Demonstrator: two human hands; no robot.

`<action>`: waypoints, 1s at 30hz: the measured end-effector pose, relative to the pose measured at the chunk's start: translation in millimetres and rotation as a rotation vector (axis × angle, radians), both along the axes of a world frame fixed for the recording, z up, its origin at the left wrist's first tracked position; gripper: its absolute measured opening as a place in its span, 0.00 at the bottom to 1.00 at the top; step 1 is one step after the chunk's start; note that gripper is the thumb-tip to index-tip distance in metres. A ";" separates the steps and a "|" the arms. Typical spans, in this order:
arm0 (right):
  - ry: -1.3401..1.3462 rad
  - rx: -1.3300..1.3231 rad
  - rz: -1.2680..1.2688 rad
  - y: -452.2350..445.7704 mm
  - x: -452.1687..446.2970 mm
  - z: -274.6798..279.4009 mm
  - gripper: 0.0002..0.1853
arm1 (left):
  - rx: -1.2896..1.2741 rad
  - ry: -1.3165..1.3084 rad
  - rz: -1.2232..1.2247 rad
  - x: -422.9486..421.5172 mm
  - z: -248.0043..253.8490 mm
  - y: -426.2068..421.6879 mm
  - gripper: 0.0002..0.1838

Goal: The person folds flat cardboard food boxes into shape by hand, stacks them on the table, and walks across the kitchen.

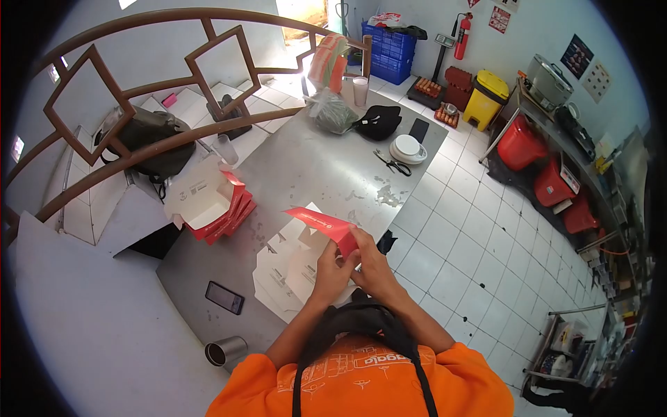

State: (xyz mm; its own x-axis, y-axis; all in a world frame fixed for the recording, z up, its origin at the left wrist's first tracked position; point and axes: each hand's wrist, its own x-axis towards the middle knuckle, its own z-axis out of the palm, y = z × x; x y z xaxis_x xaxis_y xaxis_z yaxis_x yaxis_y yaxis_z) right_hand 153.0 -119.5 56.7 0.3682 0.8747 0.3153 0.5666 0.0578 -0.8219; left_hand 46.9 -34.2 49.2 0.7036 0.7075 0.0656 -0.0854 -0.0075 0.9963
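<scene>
Both of my hands are on a red-and-white cardboard food box [325, 224], partly folded, with one red side panel standing up toward me. My left hand [333, 272] grips its near right corner from below. Close beside it, my right hand [369, 258] pinches the same corner, fingers bent over the red edge. Under the box lie flat white box blanks [274, 278] with small print. A stack of folded red boxes [226, 215] stands to the left, the top one with its white lid raised.
A phone [224, 297] and a metal tumbler [226, 351] are at the left edge of the steel table [306, 174]. Scissors [393, 164], a white round container [408, 149], a black cap [379, 124] and a plastic bag [332, 111] occupy the far end. A brown railing [167, 139] runs behind.
</scene>
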 end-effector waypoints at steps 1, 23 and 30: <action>0.026 -0.033 0.001 -1.6 2.0 -3.4 0.49 | 0.040 0.056 -0.012 0.0 -0.8 1.7 0.20; -0.126 0.265 -0.020 -20.7 -2.6 5.1 0.24 | -0.611 -0.275 0.037 -4.9 -13.9 35.1 0.16; -0.482 0.186 -0.099 -6.2 6.2 -1.2 0.31 | -0.247 -0.097 0.267 11.0 14.8 -6.7 0.13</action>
State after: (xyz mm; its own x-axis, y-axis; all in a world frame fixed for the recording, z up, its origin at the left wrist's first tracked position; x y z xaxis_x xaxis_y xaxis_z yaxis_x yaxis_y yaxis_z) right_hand 159.2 -125.7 55.5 0.2208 0.7559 0.6163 0.8882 0.1052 -0.4473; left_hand 57.9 -40.9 64.0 0.4911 0.8681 -0.0725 -0.2071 0.1973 0.9582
